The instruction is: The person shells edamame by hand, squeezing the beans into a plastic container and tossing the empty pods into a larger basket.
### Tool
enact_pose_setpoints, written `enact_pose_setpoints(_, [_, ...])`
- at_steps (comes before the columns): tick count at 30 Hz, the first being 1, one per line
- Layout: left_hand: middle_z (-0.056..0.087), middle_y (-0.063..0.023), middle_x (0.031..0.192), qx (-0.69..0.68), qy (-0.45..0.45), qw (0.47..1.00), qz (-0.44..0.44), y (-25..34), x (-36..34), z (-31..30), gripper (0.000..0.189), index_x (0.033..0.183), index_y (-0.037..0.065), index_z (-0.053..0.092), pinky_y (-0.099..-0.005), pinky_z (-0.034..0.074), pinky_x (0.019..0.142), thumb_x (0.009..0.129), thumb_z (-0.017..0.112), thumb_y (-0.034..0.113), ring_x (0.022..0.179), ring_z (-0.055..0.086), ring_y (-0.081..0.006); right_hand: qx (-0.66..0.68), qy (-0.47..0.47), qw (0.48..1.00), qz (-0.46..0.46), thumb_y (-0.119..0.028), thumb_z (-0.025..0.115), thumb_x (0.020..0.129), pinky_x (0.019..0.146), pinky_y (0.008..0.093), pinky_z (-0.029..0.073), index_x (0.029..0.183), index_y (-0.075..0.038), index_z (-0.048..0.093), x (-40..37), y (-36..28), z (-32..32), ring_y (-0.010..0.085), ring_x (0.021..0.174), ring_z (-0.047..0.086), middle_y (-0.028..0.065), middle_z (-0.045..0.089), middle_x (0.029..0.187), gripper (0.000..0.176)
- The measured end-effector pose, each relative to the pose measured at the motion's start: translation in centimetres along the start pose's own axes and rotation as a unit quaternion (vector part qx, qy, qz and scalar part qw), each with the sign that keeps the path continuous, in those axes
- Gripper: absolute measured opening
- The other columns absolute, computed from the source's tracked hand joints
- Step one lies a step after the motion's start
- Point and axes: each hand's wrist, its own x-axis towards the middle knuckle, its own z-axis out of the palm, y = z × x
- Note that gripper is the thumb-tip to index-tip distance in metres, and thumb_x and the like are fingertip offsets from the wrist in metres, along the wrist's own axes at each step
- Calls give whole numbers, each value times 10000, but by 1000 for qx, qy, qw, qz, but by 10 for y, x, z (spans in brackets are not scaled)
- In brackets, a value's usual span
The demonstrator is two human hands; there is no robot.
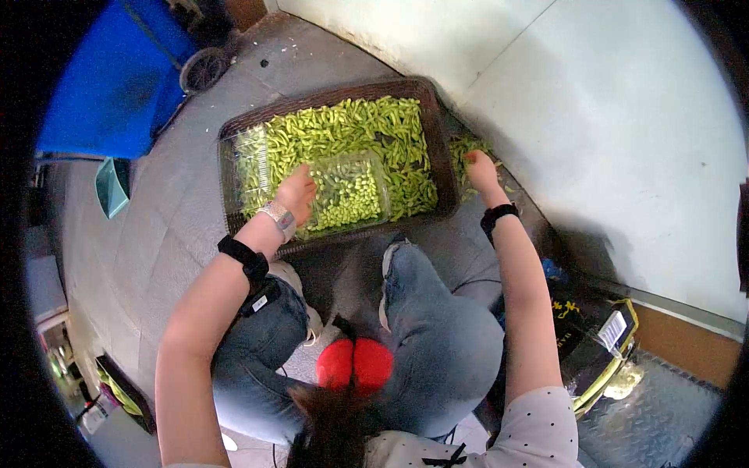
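Observation:
A brown basket tray (pixel 328 95) on the floor before me holds many green edamame pods (pixel 343 125). On the pods rests a clear plastic container (pixel 381 168) with shelled green beans (pixel 355 199) in it. My left hand (pixel 296 195) is at this container's left side, its fingers bent together; what they hold, if anything, is hidden. Beyond the tray's right edge, my right hand (pixel 484 173) hangs over a heap of green pods or shells (pixel 463 148) on the floor. Its fingers are curled closed, and anything in them is too small to make out.
A second clear plastic container (pixel 251 156) lies at the tray's left end. A white wall (pixel 624 140) borders the right. A blue cover (pixel 109 86) and a wheel (pixel 204 70) stand upper left, near a teal dustpan-like piece (pixel 112 187). A black bag (pixel 585 335) sits right of my knee.

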Motion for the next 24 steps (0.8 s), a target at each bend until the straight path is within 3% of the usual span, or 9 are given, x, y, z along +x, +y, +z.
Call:
enact_pose_setpoints(2, [175, -116, 1323, -2, -10, 1000, 5, 2, 17, -3, 732, 1263, -25, 117, -426, 6, 988, 802, 364, 486, 1231, 127, -199, 77, -81, 994, 8, -116, 457, 695, 702, 363, 436, 879, -59, 573, 3, -36, 13, 306, 800, 542, 146, 578, 863, 225])
enact_pose_setpoints(3, [251, -100, 1282, -20, -10, 1000, 4, -3, 28, -6, 685, 1252, -6, 177, -457, 20, 978, 807, 359, 482, 1174, 231, -191, 91, -107, 990, -5, -123, 460, 695, 696, 369, 436, 843, -58, 580, 8, -35, 35, 309, 793, 541, 145, 575, 858, 201])
enact_pose_setpoints(4, [202, -109, 1303, -30, -10, 1000, 1, -4, 32, -5, 686, 1261, 0, 151, -446, 18, 982, 811, 340, 483, 1200, 173, -202, 92, -124, 988, -17, -122, 470, 697, 695, 373, 434, 821, -49, 579, 11, -39, 52, 304, 791, 541, 140, 574, 828, 181])
enact_pose_setpoints(6, [104, -129, 1345, -53, -11, 999, -4, -8, 36, -1, 688, 1279, 14, 101, -426, 15, 991, 820, 301, 486, 1251, 58, -223, 30, -174, 979, -97, -108, 489, 713, 723, 373, 427, 899, -50, 553, 18, -46, 79, 309, 831, 524, 157, 555, 873, 205])
enact_pose_setpoints(9, [153, -122, 1335, -44, -28, 998, -28, -14, 45, -5, 650, 1272, 26, 149, -417, 83, 989, 827, 297, 475, 1240, 113, -227, 31, -200, 978, -56, -108, 510, 732, 770, 383, 412, 1040, -68, 478, 29, -67, 112, 315, 918, 482, 175, 498, 1011, 313])
enact_pose_setpoints(14, [458, -84, 1109, -52, -69, 993, -86, -30, 57, -5, 473, 1101, 42, 428, -327, 370, 816, 844, 325, 426, 1008, 437, -207, -20, -147, 980, -135, -179, 541, 753, 807, 407, 397, 1187, -109, 326, 38, -93, 133, 333, 1045, 383, 177, 413, 1129, 489])
enact_pose_setpoints(17, [456, -96, 1110, -82, -95, 987, -101, -28, 49, 5, 462, 1103, 17, 421, -330, 359, 851, 856, 311, 392, 1020, 431, -217, 11, -94, 981, -167, -203, 555, 747, 799, 405, 405, 1161, -121, 361, 43, -97, 161, 330, 1032, 392, 156, 434, 1104, 464])
enact_pose_setpoints(21, [456, -111, 1111, -102, -95, 985, -104, -35, 48, 10, 431, 1075, 12, 440, -344, 362, 858, 859, 323, 366, 1018, 436, -228, -173, -126, 951, -223, -201, 570, 728, 720, 382, 454, 1071, -105, 449, 41, -109, 159, 294, 1003, 426, 140, 474, 1056, 376])
enact_pose_setpoints(24, [477, -112, 1084, -105, -85, 985, -109, -35, 48, 13, 407, 1055, 13, 452, -342, 371, 849, 861, 324, 348, 997, 451, -230, -158, -134, 958, -200, -179, 580, 714, 700, 383, 464, 1008, -91, 481, 38, -106, 162, 304, 937, 468, 134, 500, 1000, 322])
